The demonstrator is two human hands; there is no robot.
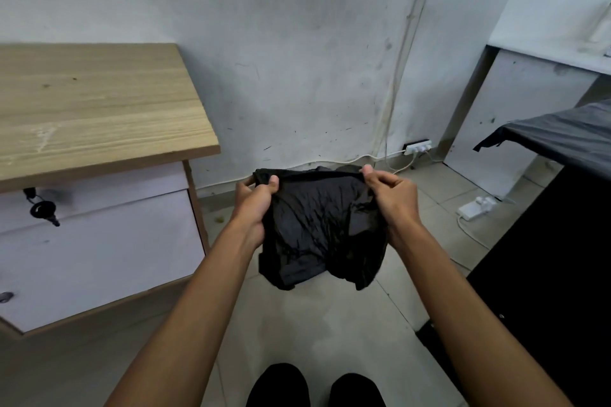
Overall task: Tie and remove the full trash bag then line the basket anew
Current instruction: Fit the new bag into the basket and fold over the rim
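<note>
A person's left hand (256, 200) and right hand (388, 196) are each pinching the top edge of a crumpled black trash bag (322, 228), holding it above the tiled floor (314, 324). The bag is hiding most fingers; no basket is showing.

No lettering, label, brand or number can be read anywhere I look: none on the black trash bag (317, 228) I hold up, none on the wooden desk (99, 109), none on the wall power strip (418, 146).
</note>
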